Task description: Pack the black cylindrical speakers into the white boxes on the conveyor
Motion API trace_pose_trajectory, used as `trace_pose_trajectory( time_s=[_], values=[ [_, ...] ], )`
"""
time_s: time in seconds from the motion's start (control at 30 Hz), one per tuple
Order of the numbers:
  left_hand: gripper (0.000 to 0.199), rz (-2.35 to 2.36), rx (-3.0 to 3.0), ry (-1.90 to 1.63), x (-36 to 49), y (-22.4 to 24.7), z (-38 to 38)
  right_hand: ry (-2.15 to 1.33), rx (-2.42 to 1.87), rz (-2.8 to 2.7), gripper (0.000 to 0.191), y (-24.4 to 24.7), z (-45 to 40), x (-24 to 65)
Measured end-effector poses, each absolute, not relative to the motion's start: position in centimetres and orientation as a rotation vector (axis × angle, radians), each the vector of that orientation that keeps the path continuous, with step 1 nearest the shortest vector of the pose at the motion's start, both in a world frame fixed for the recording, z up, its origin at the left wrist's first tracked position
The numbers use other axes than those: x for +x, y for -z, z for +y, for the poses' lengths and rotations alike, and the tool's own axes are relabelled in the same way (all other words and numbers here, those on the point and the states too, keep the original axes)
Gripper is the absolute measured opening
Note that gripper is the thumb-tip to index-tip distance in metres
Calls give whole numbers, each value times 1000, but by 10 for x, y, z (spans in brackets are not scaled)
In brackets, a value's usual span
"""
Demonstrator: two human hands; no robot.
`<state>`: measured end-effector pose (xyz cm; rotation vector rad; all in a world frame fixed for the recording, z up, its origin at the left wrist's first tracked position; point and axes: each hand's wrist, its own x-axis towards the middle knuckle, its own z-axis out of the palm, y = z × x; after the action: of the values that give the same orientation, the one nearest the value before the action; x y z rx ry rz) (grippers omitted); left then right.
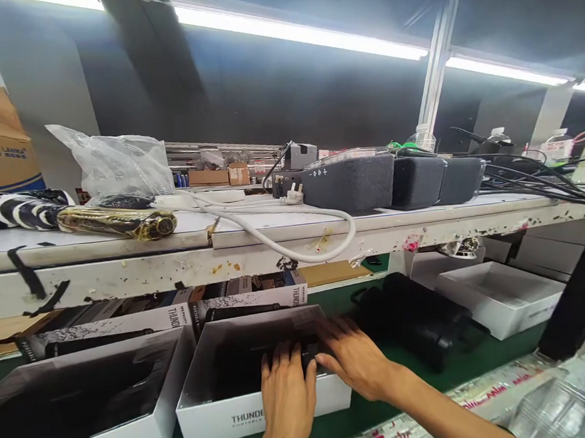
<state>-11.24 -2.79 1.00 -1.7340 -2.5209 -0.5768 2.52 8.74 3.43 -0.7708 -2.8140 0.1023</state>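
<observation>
A white open box with "THUNDE..." printed on its front stands in front of me. In it lies a black item, perhaps a portable speaker, partly covered by my hands. My left hand rests over the box's front edge, its fingers stretched out on the black item. My right hand reaches over the right corner, fingers spread and their tips blurred, thumb close to the left hand. What lies beneath the fingers is hidden.
A second white box with black contents stands at left. To the right, a blurred black item lies on the green surface near a white tray-like box. Above, a shelf holds dark speakers, a hanging white cable and a plastic bag.
</observation>
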Motion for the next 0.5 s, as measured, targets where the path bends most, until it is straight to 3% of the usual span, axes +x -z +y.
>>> trace_pose_trajectory(
  time_s=[0.33, 0.5],
  values=[
    [49, -2494, -1910, 662, -148, -23, -29, -388, -687, -2916, 74, -9, 102, 12],
    [46, -2373, -1714, 1023, -118, 3, -18, -577, -523, -2753, 58, -10, 117, 15]
  ],
)
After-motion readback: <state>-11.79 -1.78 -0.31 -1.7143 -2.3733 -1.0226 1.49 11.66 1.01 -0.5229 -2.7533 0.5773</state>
